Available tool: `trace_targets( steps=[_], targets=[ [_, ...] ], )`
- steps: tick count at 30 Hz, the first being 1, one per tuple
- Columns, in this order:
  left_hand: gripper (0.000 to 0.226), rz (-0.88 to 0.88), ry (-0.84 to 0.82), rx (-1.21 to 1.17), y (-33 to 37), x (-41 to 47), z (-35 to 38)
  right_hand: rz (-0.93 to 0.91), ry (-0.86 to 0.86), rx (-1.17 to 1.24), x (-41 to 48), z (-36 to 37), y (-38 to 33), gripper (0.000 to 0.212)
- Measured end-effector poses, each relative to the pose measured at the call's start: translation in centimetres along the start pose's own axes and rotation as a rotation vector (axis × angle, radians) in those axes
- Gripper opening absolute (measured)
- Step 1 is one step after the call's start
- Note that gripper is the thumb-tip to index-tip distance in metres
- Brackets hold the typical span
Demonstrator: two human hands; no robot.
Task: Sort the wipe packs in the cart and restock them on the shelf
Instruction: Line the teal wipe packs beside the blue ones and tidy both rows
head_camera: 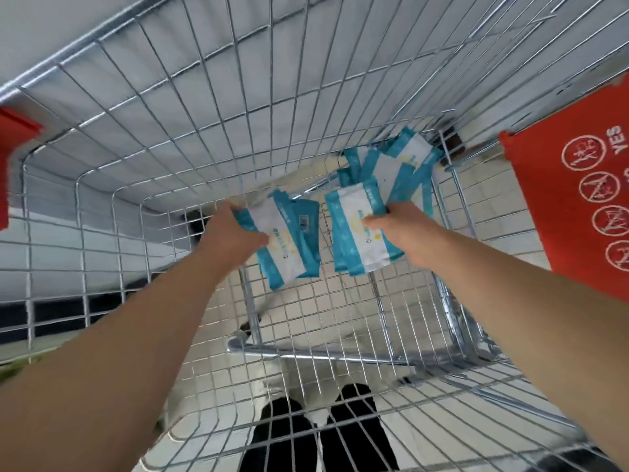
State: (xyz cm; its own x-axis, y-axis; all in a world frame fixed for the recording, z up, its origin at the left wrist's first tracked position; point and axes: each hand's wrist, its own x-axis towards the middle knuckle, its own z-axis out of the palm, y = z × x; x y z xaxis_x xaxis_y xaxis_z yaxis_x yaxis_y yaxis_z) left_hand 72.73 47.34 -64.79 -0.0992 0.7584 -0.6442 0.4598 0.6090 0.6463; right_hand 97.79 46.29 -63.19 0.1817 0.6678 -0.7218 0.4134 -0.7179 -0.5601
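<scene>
Head view, looking down into the wire cart [136, 137]. The left hand [235, 233] grips the left stack of wipe packs [289, 243], thumb across the top face and fingers hidden underneath. The right hand [394, 229] grips the right stack [354, 240] the same way, fingers curled over its edge. Both hands are closed on packs and both stacks are held just above the cart floor, near each other but not touching. The loose pile [398, 161] of matching teal-and-white packs lies in the far right corner of the cart, behind the right stack. The red seat flap [575, 206] with warning icons sits at the right, and black shoes [306, 437] show through the mesh below. The shelf is not in view.

Handling, as a judgement: these look like soft film pouches that are light, bendy and glossy, so probably slick against each other. Stacks are already fanning at the near ends and could slide apart. Best to pinch across the middle of the stack, thumb on top and fingers under, not by the thin end seals. The count per stack can't be read.
</scene>
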Motion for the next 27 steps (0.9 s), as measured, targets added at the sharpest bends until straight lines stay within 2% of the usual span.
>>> trace_targets(
  steps=[4,6,10,14,18,20,27],
  targets=[
    [0.045,-0.103,-0.085,0.011,-1.0,0.1,-1.4,0.003,-0.043,-0.075,-1.0,1.6,0.7,0.026],
    [0.042,-0.064,-0.111,0.137,-1.6,-0.1,-1.2,-0.02,-0.056,-0.098,-1.5,2.5,1.3,0.016],
    [0.037,0.088,-0.228,0.427,-2.8,-0.2,-1.3,-0.033,-0.055,-0.091,-2.1,3.3,2.2,0.023],
    [0.05,0.052,-0.313,0.508,-3.2,0.1,-1.6,0.021,-0.042,-0.04,-2.1,3.2,2.4,0.022],
    [0.081,0.073,-0.256,0.555,-2.7,-0.8,-0.2,0.007,-0.064,-0.059,-2.2,3.2,1.9,0.016],
    [0.087,0.11,-0.213,0.582,-3.0,-1.5,0.4,-0.007,-0.072,-0.065,-2.4,3.2,1.8,0.017],
    [0.044,0.144,-0.281,0.544,-1.2,-4.5,-1.1,-0.078,-0.077,-0.07,-4.5,1.8,0.2,0.027]
  ],
)
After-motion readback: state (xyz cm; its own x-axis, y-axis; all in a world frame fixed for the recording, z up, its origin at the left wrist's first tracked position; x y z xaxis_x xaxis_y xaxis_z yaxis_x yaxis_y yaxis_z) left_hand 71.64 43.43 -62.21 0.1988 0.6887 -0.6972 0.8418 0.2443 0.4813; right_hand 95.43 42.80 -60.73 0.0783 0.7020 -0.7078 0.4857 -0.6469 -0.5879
